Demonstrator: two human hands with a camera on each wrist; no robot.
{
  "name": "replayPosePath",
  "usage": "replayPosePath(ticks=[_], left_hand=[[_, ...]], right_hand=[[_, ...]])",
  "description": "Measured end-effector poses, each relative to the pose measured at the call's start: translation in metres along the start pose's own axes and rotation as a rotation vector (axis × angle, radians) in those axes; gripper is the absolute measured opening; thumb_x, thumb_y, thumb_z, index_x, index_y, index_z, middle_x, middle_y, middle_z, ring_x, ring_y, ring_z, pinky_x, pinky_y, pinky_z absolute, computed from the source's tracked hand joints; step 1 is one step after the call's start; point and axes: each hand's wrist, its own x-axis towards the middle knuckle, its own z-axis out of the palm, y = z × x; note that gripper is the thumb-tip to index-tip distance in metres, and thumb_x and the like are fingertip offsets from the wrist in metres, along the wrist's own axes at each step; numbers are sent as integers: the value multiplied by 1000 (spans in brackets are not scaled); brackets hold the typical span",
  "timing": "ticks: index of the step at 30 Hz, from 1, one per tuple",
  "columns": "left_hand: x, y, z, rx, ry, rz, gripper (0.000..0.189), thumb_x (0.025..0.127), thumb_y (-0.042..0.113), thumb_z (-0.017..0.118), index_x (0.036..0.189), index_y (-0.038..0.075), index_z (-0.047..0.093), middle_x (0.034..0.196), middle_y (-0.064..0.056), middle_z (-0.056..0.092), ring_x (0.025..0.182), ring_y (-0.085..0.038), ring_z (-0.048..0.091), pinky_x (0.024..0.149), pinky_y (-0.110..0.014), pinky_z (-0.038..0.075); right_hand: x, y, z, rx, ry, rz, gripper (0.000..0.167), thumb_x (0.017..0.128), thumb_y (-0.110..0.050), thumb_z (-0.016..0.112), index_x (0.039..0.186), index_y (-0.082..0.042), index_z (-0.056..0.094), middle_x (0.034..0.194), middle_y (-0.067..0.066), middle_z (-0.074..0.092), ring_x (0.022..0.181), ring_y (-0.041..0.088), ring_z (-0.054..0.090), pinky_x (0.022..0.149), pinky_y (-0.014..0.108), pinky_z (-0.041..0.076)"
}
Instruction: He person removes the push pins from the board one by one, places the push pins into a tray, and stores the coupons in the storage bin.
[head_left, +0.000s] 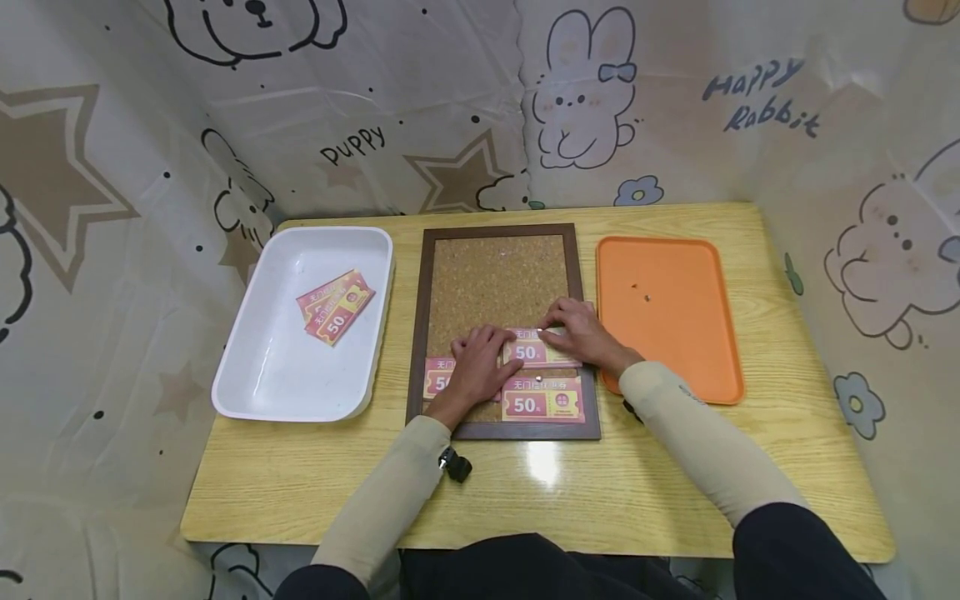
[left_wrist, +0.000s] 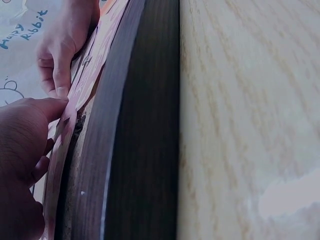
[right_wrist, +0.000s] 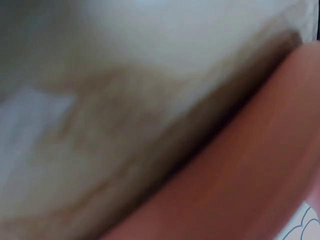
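A pink-and-yellow 50 coupon [head_left: 536, 354] lies on the right half of a framed cork board [head_left: 498, 279]. My left hand [head_left: 480, 362] holds this coupon by its left edge, thumb and index finger on it. At its top edge, my right hand [head_left: 579, 333] pinches a small pin, mostly hidden by the fingertips. Both hands meet close together along the coupon in the left wrist view. Below it, another coupon [head_left: 543, 406] has a small pin [head_left: 538, 379] at its top middle. A third coupon [head_left: 437, 377] on the left is partly covered by my left hand.
On the left of the wooden table [head_left: 570, 500] stands a white tub [head_left: 262, 379] with coupons [head_left: 335, 307] overlapping inside. To the right, an orange tray [head_left: 667, 350] carries a few tiny pins [head_left: 647, 297]. Printed curtains [head_left: 450, 92] close off the back and sides.
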Motion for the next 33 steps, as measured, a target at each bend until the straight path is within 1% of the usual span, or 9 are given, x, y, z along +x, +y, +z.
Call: replayPosePath(ticks=[8,17,29,33], left_hand=[[0,0,0,-1,6,-3,46,88,50,64,125,23,58,121,1,57,114,-20,49,84,-45,28],[0,2,-1,-4,0,-12,46,88,50,64,124,22,59,121,0,57,113,-21,49,86,-46,29],[0,2,1,-8,0,-16,46,88,50,64,124,22,59,121,0,57,113,-21,49,86,-46,28],[0,2,1,-12,6,-12,46,88,51,64,124,22,59,120,0,58,113,-21,49,86,-46,28]], right_hand=[[0,1,-1,-30,-2,-40,11,85,-24,74,91,-14,74,95,3,60,91,24,55,81,43,34],[-3,5,0,-82,13,-145,11,89,-25,69,93,-15,72,96,3,59,92,21,55,82,46,35],[-3,5,2,-107,32,-184,9,91,-23,67,95,-15,70,96,2,57,89,20,54,77,42,33],[-4,5,1,-91,31,-184,10,90,-24,68,95,-15,70,97,2,57,90,20,55,79,43,33]])
